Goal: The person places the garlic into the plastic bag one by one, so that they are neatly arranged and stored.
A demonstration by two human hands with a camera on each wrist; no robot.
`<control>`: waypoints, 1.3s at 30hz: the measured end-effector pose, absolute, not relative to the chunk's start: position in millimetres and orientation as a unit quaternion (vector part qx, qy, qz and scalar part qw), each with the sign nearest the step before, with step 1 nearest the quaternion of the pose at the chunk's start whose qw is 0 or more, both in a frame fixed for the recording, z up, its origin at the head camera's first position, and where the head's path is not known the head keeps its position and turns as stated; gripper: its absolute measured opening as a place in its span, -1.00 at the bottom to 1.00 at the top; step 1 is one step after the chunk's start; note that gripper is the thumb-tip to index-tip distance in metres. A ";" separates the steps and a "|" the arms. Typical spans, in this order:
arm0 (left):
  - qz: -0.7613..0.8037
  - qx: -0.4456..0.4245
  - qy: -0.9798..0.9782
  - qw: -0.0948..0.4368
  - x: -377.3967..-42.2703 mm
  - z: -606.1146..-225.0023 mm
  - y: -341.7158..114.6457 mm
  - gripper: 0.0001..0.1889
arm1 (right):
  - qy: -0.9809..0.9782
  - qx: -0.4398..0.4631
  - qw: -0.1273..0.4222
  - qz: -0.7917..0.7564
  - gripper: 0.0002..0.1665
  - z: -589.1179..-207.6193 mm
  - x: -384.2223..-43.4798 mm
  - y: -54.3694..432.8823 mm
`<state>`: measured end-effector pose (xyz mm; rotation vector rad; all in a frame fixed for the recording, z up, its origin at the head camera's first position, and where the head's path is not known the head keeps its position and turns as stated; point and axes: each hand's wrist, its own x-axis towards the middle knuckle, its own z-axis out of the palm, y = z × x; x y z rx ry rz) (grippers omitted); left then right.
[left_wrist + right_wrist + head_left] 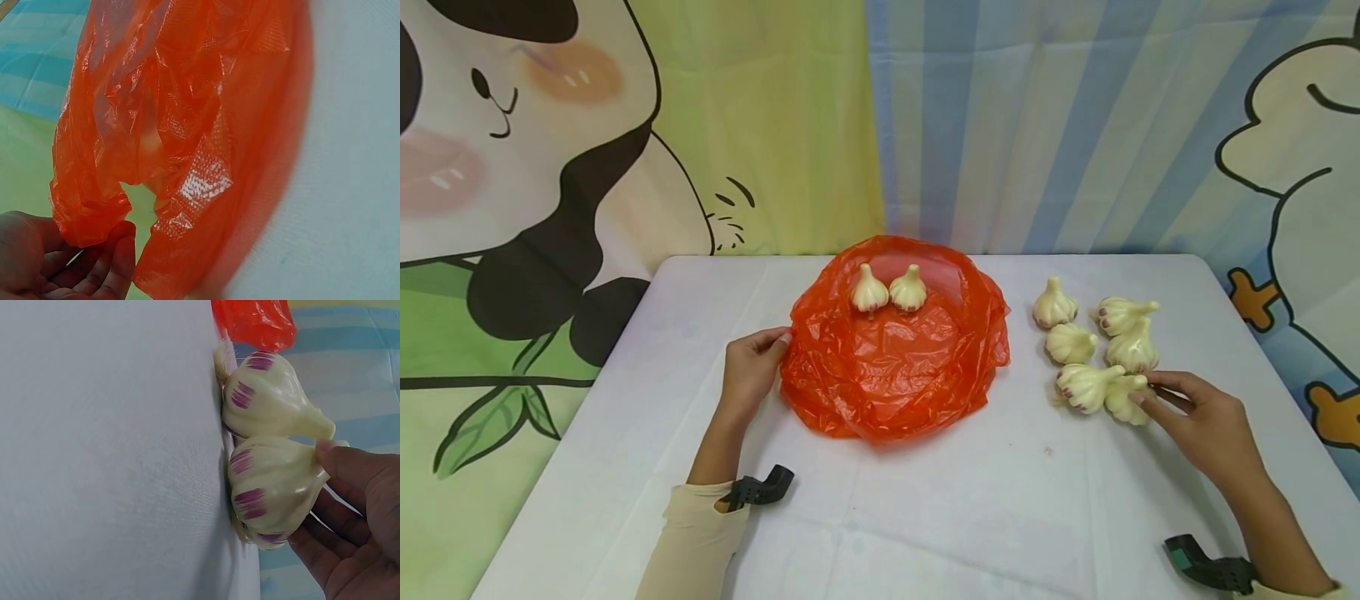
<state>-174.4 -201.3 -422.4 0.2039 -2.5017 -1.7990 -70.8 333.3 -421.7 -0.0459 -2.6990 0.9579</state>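
Left hand (751,375): pinching rim of bag (898,354), which spreads right of its fingers | right hand (1213,429): gripping garlic (1124,402) by neck; neighbour bulb (1084,387) touching, beyond fingertips | advice: lift straight up, sparing neighbour; keep rim steady

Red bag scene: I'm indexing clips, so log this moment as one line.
left hand: pinches red bag; right hand: grips garlic bulb; in bag: two garlic bulbs; beside bag: five other bulbs
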 end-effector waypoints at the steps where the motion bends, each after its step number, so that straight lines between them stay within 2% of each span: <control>1: -0.581 0.066 -0.810 0.026 -174.3 -422.4 -201.3 -0.68 | -0.932 -0.015 0.140 0.333 -0.57 -422.0 -70.8 333.5; 13: -0.581 0.070 -0.810 0.022 -174.1 -421.9 -201.6 -0.67 | -0.936 -0.008 0.147 0.321 -0.59 -417.6 -67.1 340.2; 24: -0.578 0.073 -0.813 0.014 -175.5 -423.3 -202.7 -0.65 | -0.927 -0.031 0.188 0.323 -0.61 -402.6 -67.8 344.7; 39: -0.582 0.071 -0.810 0.011 -174.2 -421.8 -202.5 -0.64 | -0.904 0.006 0.228 0.362 -0.66 -370.8 -74.4 326.7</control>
